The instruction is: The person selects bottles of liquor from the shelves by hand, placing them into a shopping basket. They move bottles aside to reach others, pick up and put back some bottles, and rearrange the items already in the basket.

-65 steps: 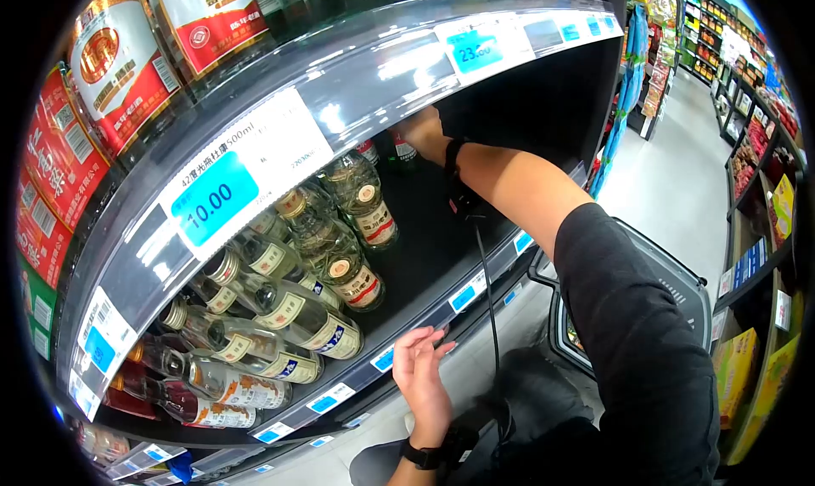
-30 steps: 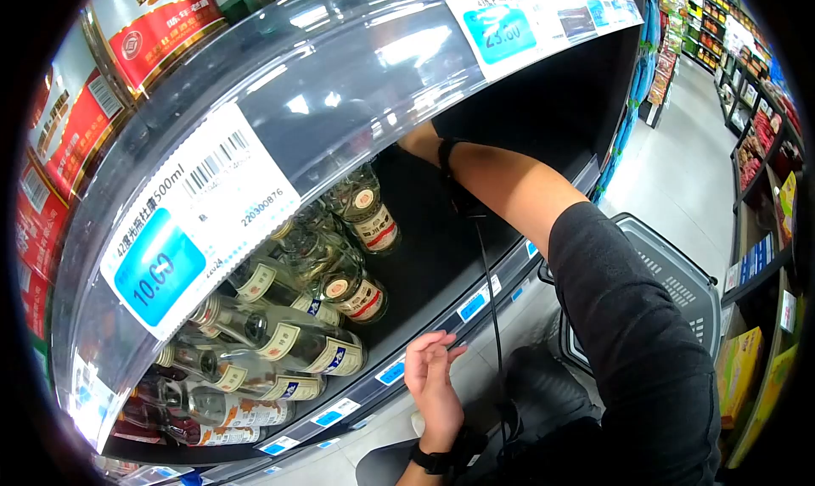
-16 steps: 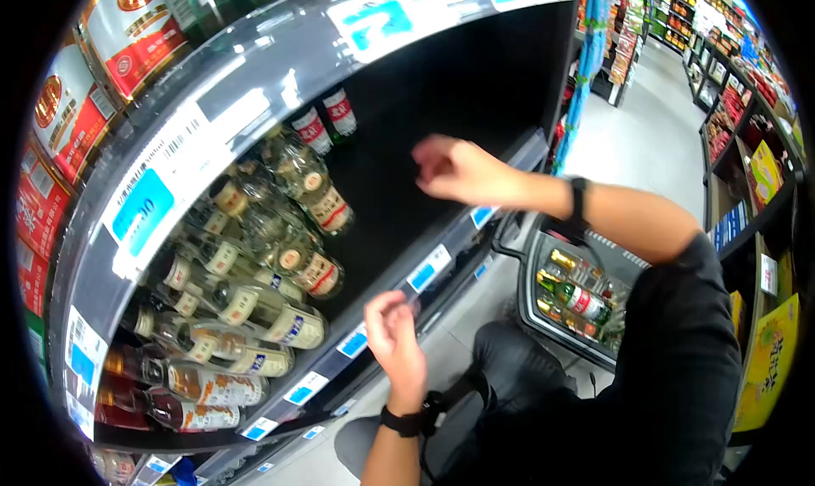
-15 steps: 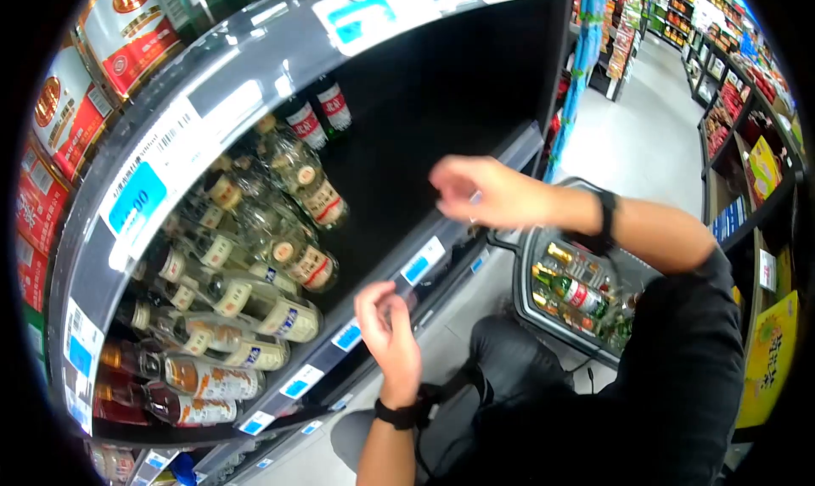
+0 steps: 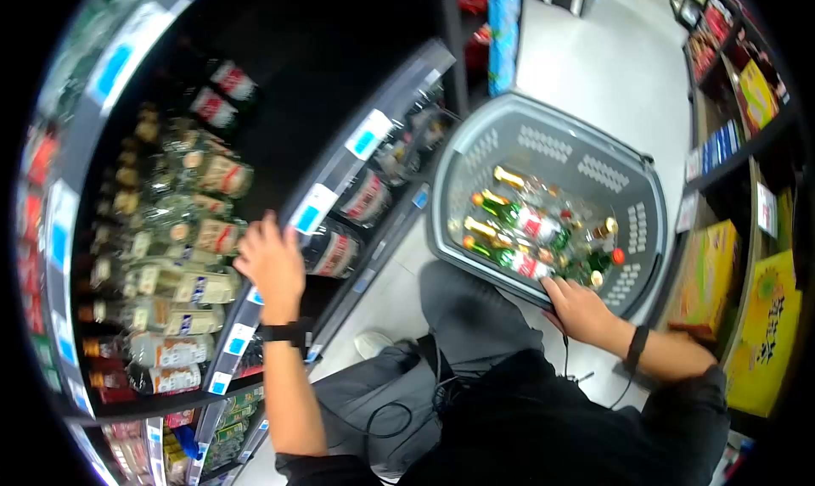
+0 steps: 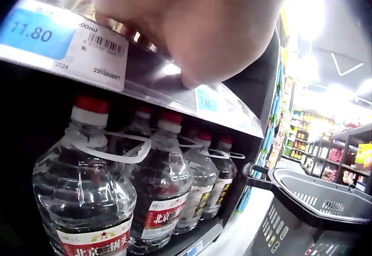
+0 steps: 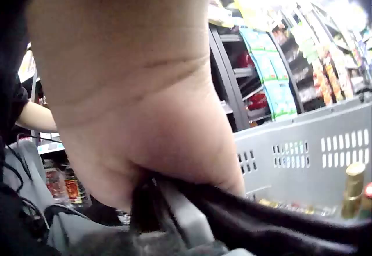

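Note:
My left hand [image 5: 273, 269] rests on the front edge of the shelf, beside its price labels [image 5: 312, 207], fingers relaxed over the lip; the left wrist view shows this hand [image 6: 203, 23] from below. Small clear bottles [image 5: 191, 286] lie or lean just left of it. At the basket [image 5: 552, 109], my right hand [image 5: 590, 314] grips the near rim, thumb outside. Bottles with green glass and gold caps [image 5: 509, 214] lie inside. In the right wrist view, the hand [image 7: 139, 111] covers part of the rim and its fingers are hidden.
Large handled bottles [image 6: 84, 186] stand on the shelf below. Two red-labelled bottles [image 5: 214, 108] are deeper on the upper shelf. The basket stands on the aisle floor [image 5: 586, 57], between this shelf and yellow boxes [image 5: 709, 274] on the right. A cable hangs near my legs.
My right hand has gone from inside the shelf to the basket rim and taken hold of it. My left hand has moved onto the shelf edge. The view has turned toward the basket.

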